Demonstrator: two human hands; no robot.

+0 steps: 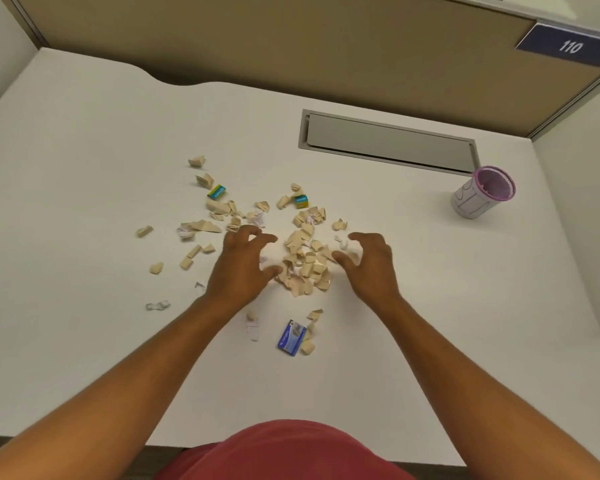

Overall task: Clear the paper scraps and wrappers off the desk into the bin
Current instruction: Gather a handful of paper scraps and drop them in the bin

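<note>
Several beige paper scraps (307,268) lie heaped in the middle of the white desk (84,150), with more scattered to the left and back. My left hand (241,268) and my right hand (369,265) rest on either side of the heap, fingers spread and curled, holding nothing. Two small teal-and-yellow wrappers (217,192) (301,201) lie behind the heap. A blue wrapper (291,337) lies nearer to me, between my forearms. The small bin (482,194), white with a pink mesh rim, stands upright at the right of the desk.
A grey cable hatch (388,142) is set flush into the desk behind the scraps. Tan partition walls (291,46) close off the back and right. A blue "110" sign (568,46) hangs at the top right. Small white crumpled bits (158,305) lie at the left.
</note>
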